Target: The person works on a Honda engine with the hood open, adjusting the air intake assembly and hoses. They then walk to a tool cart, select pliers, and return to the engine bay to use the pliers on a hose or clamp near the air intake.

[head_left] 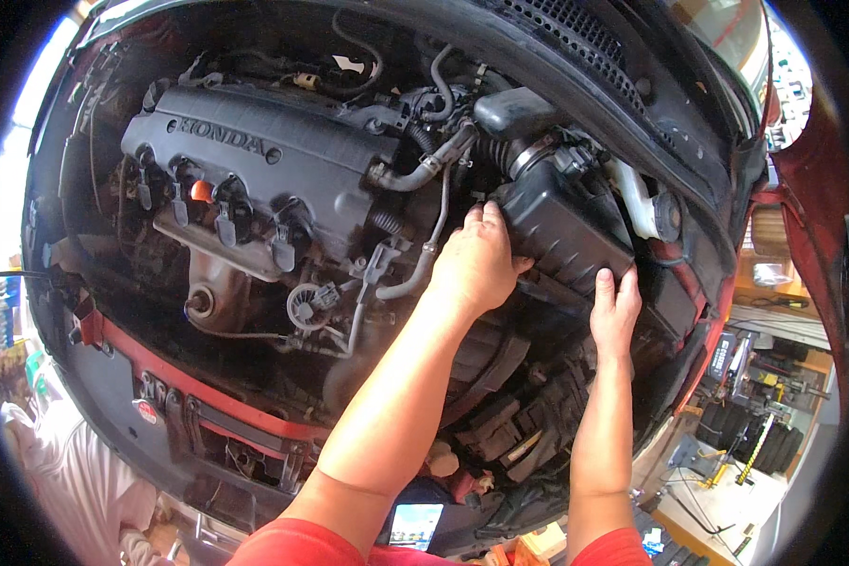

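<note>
A black plastic air filter box (566,222) sits tilted at the right of the engine bay, with both my hands on it. My left hand (474,259) grips its left side, fingertips at the upper left edge and thumb toward the lower edge. At the lower right corner, my right hand (617,304) has its thumb and fingers around the edge; part of the grip is hidden. Behind the box, a metal hose clamp (535,157) circles its neck beside the black ribbed intake hose (493,154).
The black engine cover (255,151) fills the left of the bay. Coolant hoses (415,176) run close to my left hand. A white reservoir (637,203) stands right of the box. A person in white clothing (80,462) is at the lower left. A bench (726,505) with tools is at right.
</note>
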The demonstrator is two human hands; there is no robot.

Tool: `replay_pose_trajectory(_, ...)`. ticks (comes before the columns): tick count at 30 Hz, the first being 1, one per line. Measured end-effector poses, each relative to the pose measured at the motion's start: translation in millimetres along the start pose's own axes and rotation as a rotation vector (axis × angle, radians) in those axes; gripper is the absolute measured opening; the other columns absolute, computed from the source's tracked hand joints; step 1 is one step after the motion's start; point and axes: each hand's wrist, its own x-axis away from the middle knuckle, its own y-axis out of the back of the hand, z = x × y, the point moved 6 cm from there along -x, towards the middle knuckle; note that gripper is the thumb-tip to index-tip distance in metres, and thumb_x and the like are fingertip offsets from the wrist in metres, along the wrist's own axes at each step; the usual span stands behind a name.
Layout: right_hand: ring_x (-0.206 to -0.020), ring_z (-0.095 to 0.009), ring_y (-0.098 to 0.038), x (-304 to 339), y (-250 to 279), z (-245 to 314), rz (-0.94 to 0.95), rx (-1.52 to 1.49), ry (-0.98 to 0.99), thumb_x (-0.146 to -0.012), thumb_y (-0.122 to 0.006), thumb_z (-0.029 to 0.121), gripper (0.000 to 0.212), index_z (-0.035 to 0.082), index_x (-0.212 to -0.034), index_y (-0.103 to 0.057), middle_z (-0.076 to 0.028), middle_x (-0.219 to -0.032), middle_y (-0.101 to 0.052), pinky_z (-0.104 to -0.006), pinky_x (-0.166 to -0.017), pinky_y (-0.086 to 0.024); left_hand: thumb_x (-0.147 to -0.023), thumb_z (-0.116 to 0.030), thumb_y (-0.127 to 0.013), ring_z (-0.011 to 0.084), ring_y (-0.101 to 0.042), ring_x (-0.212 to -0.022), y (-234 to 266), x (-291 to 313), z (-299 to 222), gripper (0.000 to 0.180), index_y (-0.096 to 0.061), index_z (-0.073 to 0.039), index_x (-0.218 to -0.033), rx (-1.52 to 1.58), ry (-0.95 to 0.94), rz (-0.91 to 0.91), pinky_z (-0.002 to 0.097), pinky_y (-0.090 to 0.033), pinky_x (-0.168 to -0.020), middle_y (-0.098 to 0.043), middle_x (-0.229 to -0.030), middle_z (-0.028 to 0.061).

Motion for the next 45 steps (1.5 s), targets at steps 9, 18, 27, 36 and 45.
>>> replay_pose_trajectory(9,-0.1,-0.04,-0.064,4.1,-3.3,-5.2,-0.071,-0.044,0.017,-0.094,-0.061,0.039,0.057,-0.003,-0.13,-0.05,-0.024,-0.108,-0.066,-0.0434,-0.086,-0.05,-0.081,-0.031,-0.076,0.0417,-0.055,-0.115,-4.5,-1.5,-1.8,0.073,-0.045,0.007,-0.134,-0.024,-0.033,-0.057,0.0428,-0.047,-0.098,-0.057,-0.121,0.0275)
replay_pose_trajectory(18,-0.099,-0.038,-0.066,-7.5,2.5,0.6,-0.069,-0.129,0.02,-0.094,-0.062,0.034,0.05,-0.002,-0.127,-0.052,-0.022,-0.107,-0.067,-0.0412,-0.085,-0.051,-0.075,-0.03,-0.081,0.04,-0.055,-0.117,-1.8,-9.2,2.7,0.078,-0.045,0.006,-0.134,0.072,-0.029,0.011,0.0415,-0.045,-0.1,-0.056,-0.124,0.0271)
replay_pose_trajectory(27,-0.107,-0.039,-0.062,4.8,-6.0,-3.7,-0.059,0.004,0.016,-0.093,-0.061,0.04,0.062,-0.002,-0.136,-0.044,-0.023,-0.115,-0.064,-0.042,-0.092,-0.047,-0.072,-0.027,-0.083,0.0408,-0.058,-0.11,-4.2,-7.2,2.7,0.072,-0.05,0.008,-0.126,-0.01,-0.014,-0.097,0.043,-0.048,-0.096,-0.06,-0.114,0.0272)
replay_pose_trajectory(36,-0.104,-0.037,-0.063,4.0,-4.5,-10.1,-0.045,-0.064,0.013,-0.094,-0.06,0.038,0.057,-0.004,-0.129,-0.046,-0.022,-0.113,-0.065,-0.0417,-0.091,-0.047,-0.066,-0.029,-0.086,0.0412,-0.061,-0.103,-1.7,-9.8,3.0,0.067,-0.056,0.003,-0.116,0.017,-0.027,-0.068,0.0454,-0.051,-0.089,-0.064,-0.105,0.0259)
replay_pose_trajectory(45,-0.124,-0.024,-0.05,-34.5,-1.6,5.9,0.223,-0.381,0.023,-0.087,-0.069,0.051,0.086,-0.006,-0.144,-0.036,-0.016,-0.137,-0.051,-0.0359,-0.109,-0.033,-0.065,-0.022,-0.087,0.0402,-0.064,-0.099,4.2,-10.7,3.6,0.062,-0.056,0.001,-0.113,0.153,0.001,-0.13,0.0453,-0.052,-0.086,-0.066,-0.101,0.0242)
